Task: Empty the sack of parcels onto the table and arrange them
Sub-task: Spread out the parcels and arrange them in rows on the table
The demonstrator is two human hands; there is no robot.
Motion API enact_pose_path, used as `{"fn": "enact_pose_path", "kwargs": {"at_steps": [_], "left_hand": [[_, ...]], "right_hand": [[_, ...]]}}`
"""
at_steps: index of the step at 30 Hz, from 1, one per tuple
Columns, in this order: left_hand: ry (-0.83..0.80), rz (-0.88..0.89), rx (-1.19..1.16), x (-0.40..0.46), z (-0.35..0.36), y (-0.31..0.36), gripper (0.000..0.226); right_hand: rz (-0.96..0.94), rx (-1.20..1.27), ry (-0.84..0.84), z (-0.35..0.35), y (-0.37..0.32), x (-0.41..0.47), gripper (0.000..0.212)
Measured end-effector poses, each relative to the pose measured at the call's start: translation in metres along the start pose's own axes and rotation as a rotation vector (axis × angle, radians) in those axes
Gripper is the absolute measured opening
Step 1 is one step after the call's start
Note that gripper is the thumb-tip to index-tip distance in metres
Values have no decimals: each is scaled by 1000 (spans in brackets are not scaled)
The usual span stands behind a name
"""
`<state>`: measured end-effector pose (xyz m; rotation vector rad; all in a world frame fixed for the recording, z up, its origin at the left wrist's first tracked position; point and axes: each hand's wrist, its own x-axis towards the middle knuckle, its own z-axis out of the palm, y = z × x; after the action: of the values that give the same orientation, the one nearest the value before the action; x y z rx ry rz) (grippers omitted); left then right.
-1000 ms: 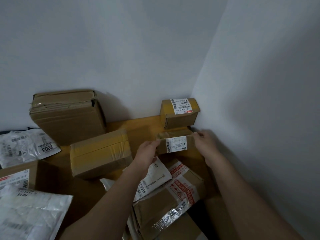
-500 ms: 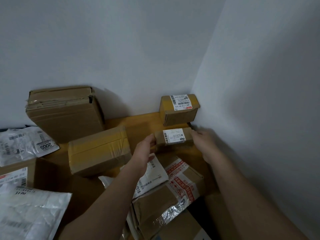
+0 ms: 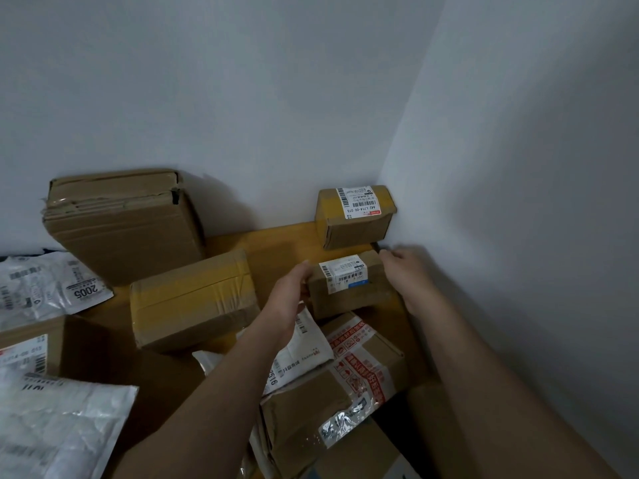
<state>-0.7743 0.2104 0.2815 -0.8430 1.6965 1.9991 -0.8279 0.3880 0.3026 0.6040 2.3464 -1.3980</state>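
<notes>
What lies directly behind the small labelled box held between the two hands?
Behind the small labelled box sits a yellow-taped box in the wall corner, with a strip of wooden table beside it. Whether the two boxes touch is hidden.

- The small box (image 3: 349, 295) was matt brown cardboard with a white paper label.
- The taped box (image 3: 193, 299) carried glossy yellowish tape.
- The mailer bags (image 3: 52, 288) were shiny, crinkled white plastic.
- The surface (image 3: 276, 243) looked like smooth wood.
</notes>
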Motion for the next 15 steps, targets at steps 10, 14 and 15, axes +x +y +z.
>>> {"fn": "enact_pose_path", "kwargs": {"at_steps": [10,14,15], "left_hand": [[-48,10,-189,-2,1,-1,35],[-44,-30,-385,0,0,-1,50],[-38,-44,-359,1,0,-1,44]], "right_hand": [[2,1,42,-4,-3,2,24],[-32,105,288,-3,-5,4,48],[-1,115,296,-1,-6,3,49]]}}
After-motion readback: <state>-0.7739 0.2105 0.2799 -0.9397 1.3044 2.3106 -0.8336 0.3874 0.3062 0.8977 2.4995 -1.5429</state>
